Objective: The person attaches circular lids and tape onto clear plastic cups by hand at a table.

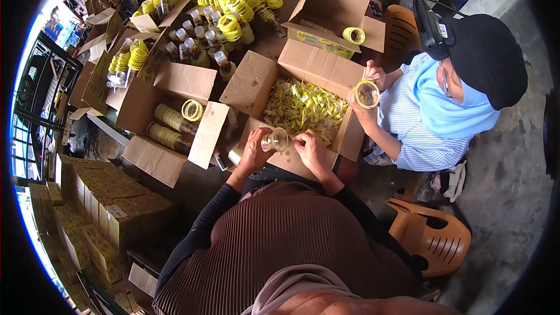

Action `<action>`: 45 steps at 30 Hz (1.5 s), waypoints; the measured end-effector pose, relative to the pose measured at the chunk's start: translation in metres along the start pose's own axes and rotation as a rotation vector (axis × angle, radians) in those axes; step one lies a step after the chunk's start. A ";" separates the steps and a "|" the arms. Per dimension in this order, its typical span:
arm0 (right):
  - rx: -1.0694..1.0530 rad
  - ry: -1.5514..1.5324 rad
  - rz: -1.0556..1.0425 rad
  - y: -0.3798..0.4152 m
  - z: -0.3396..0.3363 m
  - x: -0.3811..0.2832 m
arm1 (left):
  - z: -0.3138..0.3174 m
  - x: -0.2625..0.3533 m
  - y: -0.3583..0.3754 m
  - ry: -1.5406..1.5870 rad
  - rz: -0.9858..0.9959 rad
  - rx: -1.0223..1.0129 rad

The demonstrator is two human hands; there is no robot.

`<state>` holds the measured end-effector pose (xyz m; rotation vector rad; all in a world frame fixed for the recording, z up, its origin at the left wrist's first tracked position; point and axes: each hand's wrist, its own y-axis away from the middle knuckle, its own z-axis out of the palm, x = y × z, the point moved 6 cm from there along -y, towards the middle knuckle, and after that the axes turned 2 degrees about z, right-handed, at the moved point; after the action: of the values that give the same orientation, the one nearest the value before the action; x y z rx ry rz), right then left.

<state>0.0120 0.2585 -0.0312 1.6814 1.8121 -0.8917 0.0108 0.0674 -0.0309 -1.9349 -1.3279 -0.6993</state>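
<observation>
Clear plastic bottle clamped in left hand fingers; right hand fingers pinch together at yellow labels, labelling apparently underway, alignment needed next.

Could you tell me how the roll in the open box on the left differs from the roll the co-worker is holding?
The roll in the left box rests on a cardboard flap, untouched; the co-worker's roll is held up in that person's hands. The left roll shows an open centre with cardboard behind it; the co-worker's roll looks glossy and clear in the middle. Both are yellow rings of similar size.
</observation>
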 end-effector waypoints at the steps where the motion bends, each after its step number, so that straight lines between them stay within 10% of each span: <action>1: 0.003 0.000 0.000 -0.001 -0.003 -0.003 | -0.003 -0.002 -0.002 0.117 -0.027 0.033; 11: 0.203 -0.217 -0.181 0.001 -0.036 -0.035 | -0.002 0.008 -0.003 0.926 -0.186 -0.080; 29: 0.307 0.080 -0.417 0.017 -0.048 -0.070 | -0.018 0.058 -0.006 0.011 0.183 0.240; 45: 0.346 -0.058 -0.282 0.011 -0.052 -0.056 | -0.020 0.067 -0.005 0.129 0.041 0.243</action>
<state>0.0326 0.2610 0.0434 1.5947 1.9720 -1.4288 0.0275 0.0911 0.0325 -1.6905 -1.2300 -0.6018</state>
